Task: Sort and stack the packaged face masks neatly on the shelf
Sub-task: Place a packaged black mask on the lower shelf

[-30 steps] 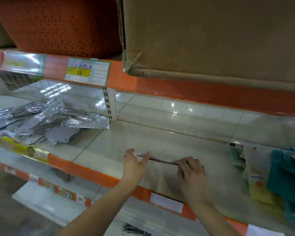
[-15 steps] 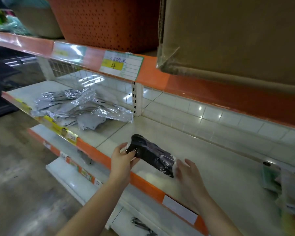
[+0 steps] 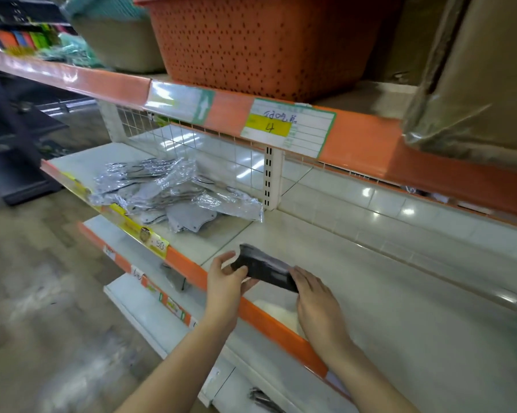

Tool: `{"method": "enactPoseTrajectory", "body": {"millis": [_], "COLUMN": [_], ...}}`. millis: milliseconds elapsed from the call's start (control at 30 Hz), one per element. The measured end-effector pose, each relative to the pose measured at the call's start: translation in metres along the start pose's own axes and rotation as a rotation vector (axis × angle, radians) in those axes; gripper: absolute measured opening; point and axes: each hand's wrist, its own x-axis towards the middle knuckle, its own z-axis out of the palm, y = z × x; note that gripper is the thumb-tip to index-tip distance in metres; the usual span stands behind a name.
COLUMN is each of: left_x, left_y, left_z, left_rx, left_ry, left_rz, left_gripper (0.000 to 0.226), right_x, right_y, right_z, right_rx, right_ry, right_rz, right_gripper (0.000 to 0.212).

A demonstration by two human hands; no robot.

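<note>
**Shelf stock, face masks: one black pack in hand**

Shelf (image 3: 370, 293): pale tiled deck, orange front lip, wire-grid back panel; a tier above and a lower tier below. Floor worn and grey at left.

Orange perforated basket (image 3: 266, 43): upper tier, beside a brown carton (image 3: 475, 84). Handwritten price label (image 3: 287, 128) marked "4" on the lip beneath.

Loose heap of grey masks in clear wrappers (image 3: 173, 195): left bay of the shelf, unsorted, well apart from the hands.

Black mask pack (image 3: 264, 268): held just above the front edge.

Left hand (image 3: 225, 286): fingers curled round the pack's left end.

Right hand (image 3: 316, 296): fingers curled at the right end.

Step, as judged: squaring one pack before placement. Next move calls for laying it flat and aligned, a base for the stack.
</note>
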Motion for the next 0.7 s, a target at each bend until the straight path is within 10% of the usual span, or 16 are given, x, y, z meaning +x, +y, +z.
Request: {"method": "enactPoseTrajectory", "body": {"millis": [167, 333, 700], "left_x": [0.037, 0.074, 0.133], "left_y": [0.0, -0.01, 0.044], "left_z": [-0.028, -0.05, -0.088], "left_rx": [0.9, 1.516, 1.54], "left_ry": [0.089, -0.3, -0.133], "left_rz": [0.523, 1.155, 1.245], "left_gripper": [0.05, 0.056, 0.04], "right_x": [0.021, 0.048, 0.112], "right_y": [-0.017, -0.045, -0.124], "right_z": [0.006, 0.017, 0.046], "right_rx": [-0.081, -0.102, -0.156], "right_ry": [0.017, 0.073, 0.105], "right_rz": [-0.027, -0.033, -0.108], "right_gripper": [0.081, 0.067, 0.059]}}
